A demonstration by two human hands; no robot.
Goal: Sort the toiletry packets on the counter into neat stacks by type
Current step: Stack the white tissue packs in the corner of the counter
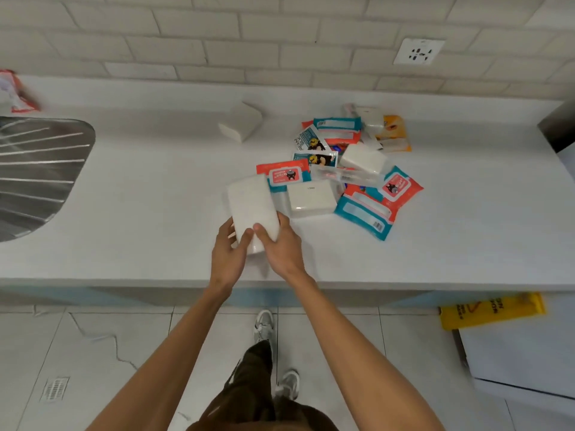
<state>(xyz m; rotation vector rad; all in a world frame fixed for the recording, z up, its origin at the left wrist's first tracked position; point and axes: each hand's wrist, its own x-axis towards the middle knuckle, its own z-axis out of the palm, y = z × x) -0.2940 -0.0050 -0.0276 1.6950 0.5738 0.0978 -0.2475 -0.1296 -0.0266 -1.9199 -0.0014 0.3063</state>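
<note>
Two hands grip one white tissue packet [252, 206]: left hand [228, 247] curled round its near left edge, right hand [280, 244] pinching the near right, thumb on top. Packet is over the counter [155, 197], just left of the mixed pile [339, 172]. Second white packet [241, 126] lies apart, nearer the wall.

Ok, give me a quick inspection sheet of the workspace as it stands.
Surface: white counter, sink at its left end.
Job's things: white pack in hand; mixed pile unsorted at right; lone pack lying apart behind.
Clutter: red-and-white packet at far left edge.
Grips: left hand and right hand both hold the white pack.
Cables: nothing seen.
Surroundings: tiled wall, socket, yellow sign below the counter.
</note>
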